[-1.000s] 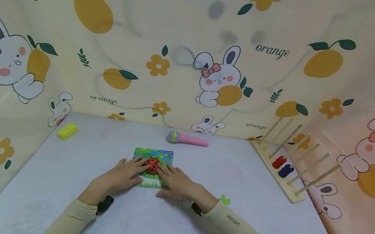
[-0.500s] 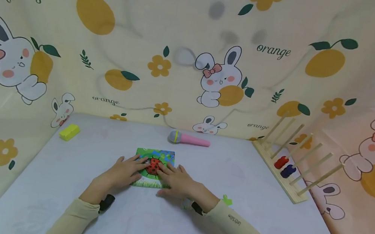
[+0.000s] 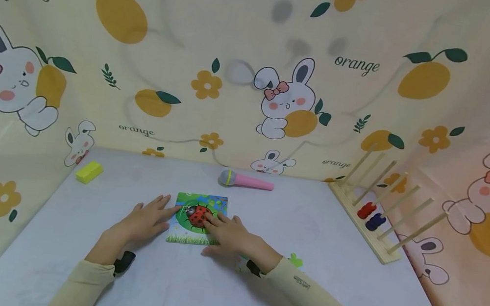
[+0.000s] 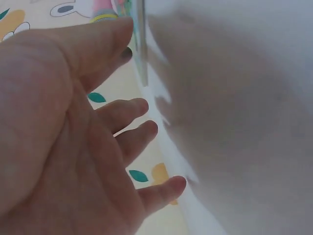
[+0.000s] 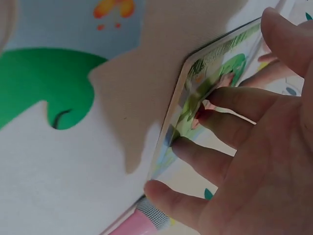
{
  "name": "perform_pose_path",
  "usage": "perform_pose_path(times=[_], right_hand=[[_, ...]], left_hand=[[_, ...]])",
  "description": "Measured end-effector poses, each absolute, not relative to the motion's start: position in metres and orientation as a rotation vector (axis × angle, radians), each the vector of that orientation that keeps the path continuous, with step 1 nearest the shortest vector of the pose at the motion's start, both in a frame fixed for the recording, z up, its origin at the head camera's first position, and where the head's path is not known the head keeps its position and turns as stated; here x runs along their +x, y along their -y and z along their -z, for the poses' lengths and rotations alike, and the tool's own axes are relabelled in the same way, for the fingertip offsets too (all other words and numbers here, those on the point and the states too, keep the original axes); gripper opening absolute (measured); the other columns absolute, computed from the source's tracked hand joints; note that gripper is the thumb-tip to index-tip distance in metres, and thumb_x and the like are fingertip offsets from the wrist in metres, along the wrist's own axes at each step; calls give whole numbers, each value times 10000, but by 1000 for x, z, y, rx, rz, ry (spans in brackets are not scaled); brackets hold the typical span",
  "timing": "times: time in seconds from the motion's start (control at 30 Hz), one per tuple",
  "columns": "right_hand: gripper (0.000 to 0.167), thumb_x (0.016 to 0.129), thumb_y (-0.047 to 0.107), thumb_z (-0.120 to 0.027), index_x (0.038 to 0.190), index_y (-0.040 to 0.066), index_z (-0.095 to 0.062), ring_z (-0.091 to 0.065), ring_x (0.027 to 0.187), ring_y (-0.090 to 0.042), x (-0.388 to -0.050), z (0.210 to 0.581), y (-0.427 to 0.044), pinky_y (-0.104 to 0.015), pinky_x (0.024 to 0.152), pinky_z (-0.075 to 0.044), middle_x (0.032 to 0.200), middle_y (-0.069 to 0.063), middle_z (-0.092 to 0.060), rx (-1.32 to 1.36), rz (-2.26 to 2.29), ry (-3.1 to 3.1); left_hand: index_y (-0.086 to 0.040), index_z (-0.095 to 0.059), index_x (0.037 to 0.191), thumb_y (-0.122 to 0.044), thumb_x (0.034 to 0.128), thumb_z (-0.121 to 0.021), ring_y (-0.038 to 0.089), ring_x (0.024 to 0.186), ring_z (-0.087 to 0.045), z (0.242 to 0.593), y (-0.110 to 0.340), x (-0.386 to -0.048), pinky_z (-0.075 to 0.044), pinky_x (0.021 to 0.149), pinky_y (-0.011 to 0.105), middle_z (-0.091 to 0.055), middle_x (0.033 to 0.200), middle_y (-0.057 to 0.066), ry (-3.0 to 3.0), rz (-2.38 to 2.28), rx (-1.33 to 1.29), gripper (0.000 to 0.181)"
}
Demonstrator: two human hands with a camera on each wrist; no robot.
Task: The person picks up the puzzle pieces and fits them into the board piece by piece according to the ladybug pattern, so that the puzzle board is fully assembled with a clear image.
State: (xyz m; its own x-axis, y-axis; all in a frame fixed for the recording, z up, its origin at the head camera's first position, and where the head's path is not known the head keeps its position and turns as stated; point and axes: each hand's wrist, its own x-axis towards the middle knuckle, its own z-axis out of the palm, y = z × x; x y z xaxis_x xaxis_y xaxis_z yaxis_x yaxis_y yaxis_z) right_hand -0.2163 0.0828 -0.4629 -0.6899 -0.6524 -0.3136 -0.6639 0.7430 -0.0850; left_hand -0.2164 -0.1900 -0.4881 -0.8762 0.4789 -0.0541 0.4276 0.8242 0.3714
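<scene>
A square ladybug puzzle board (image 3: 188,236), green and blue with a red spotted ladybug, lies flat mid-table. My left hand (image 3: 145,220) is at the board's left edge, its index fingertip at the ladybug picture's side. In the left wrist view, the left fingers (image 4: 132,139) are spread and hold nothing. My right hand (image 3: 231,238) rests across the board's right side, fingertips on the picture. The right wrist view shows these fingers (image 5: 210,161) extended over the board (image 5: 222,51), partly hiding it. A green puzzle piece (image 5: 54,83) lies beside the board there.
Beyond the board lies a pink toy microphone (image 3: 251,181). A yellow block (image 3: 89,172) is at the far left. On the right stands a wooden peg rack (image 3: 364,226) with red beads (image 3: 366,210) and blue beads (image 3: 375,222). A green piece (image 3: 295,260) shows behind the right forearm.
My left hand has slid left off the ladybug to the board's left edge, uncovering more picture. The board has tilted slightly in its lie. My right hand stays on the board.
</scene>
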Motion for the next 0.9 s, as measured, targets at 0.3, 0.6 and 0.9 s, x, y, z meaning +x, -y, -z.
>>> perform_pose_path(times=[0.3, 0.6, 0.9], right_hand=[[827, 894, 590, -640, 1552, 168, -370, -302, 1459, -354, -216, 459, -73, -619, 1058, -378, 1622, 27, -282, -992, -93, -2638], [834, 887, 604, -643, 1564, 220, -346, -354, 1424, -363, -216, 461, -66, -450, 949, -521, 1624, 49, -267, -999, -235, -2650], [820, 888, 606, -640, 1557, 221, -363, -403, 1392, -363, -220, 463, -61, -415, 881, -563, 1617, 76, -275, -998, -304, -2643]], left_hand=[[-141, -477, 1493, -267, 1001, -599, 508, 1437, -229, 489, 188, -211, -203, 1024, 794, -284, 1566, 290, -2852, -509, 725, 522], [-152, -469, 1500, -325, 1001, -599, 492, 1444, -232, 489, 186, -213, -211, 1043, 773, -291, 1570, 277, -2851, -463, 702, 544], [-157, -469, 1500, -339, 993, -608, 494, 1439, -241, 490, 187, -213, -220, 1042, 769, -297, 1566, 279, -2856, -464, 712, 556]])
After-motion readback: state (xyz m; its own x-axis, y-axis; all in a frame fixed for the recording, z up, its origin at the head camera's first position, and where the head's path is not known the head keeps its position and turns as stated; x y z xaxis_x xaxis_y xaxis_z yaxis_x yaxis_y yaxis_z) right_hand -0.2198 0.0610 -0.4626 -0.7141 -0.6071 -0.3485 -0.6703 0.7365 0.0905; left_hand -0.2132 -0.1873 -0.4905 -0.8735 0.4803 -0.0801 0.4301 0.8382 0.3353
